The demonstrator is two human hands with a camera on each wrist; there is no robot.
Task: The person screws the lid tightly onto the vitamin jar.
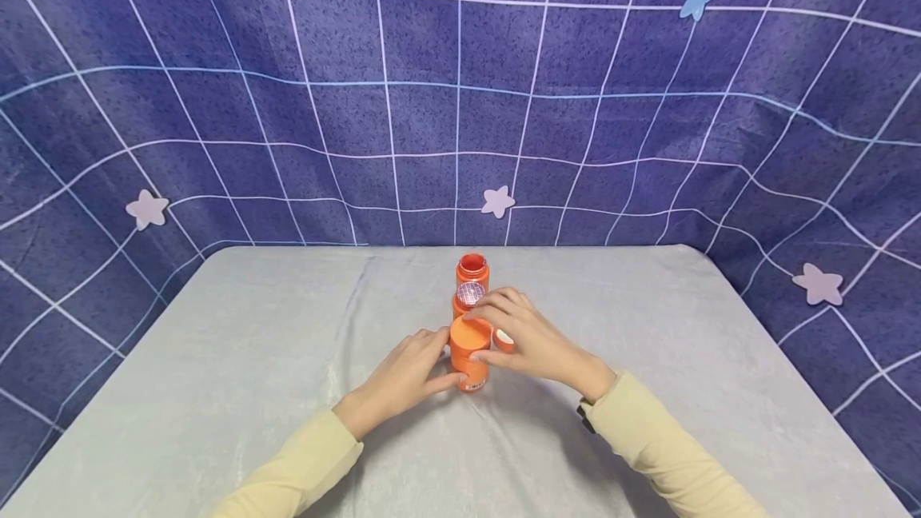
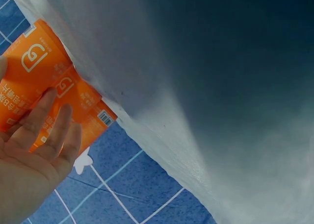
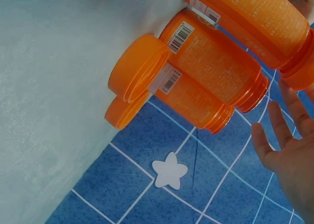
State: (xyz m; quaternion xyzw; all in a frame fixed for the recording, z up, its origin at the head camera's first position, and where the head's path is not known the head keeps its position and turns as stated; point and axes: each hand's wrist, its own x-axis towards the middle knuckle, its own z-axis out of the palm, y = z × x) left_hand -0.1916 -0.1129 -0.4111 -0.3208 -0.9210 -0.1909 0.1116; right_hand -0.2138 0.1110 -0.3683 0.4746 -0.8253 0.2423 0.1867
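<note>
So, front bottle (image 1: 472, 379) is upright on the bench (image 1: 288, 334), nearest the person in a line of three orange ones, running away. Orange cap (image 1: 471, 332) on top; can't tell if fully seated or loose on the threads.

Left hand (image 1: 403, 372): thumb on the near face, fingers reaching along the left side, so a light grip on the body, fingers fairly straight. Right hand (image 1: 534, 342): thumb on the near edge of the cap, fingers arched over to the far edge, spread about cap width. How hard either one squeezes, can't tell.

Relation that matters, I'd say: bottle's long axis is vertical, cap at the top end. Right hand is the nearer one to the cap, coming in from the right; left hand sits lower, on the body.

Behind it, middle bottle (image 1: 461, 310) and far bottle (image 1: 472, 268) stand uncapped. Two loose caps, larger (image 3: 139, 68) and smaller (image 3: 126, 112), sit beside them to the right, just clear of the right hand's work.
</note>
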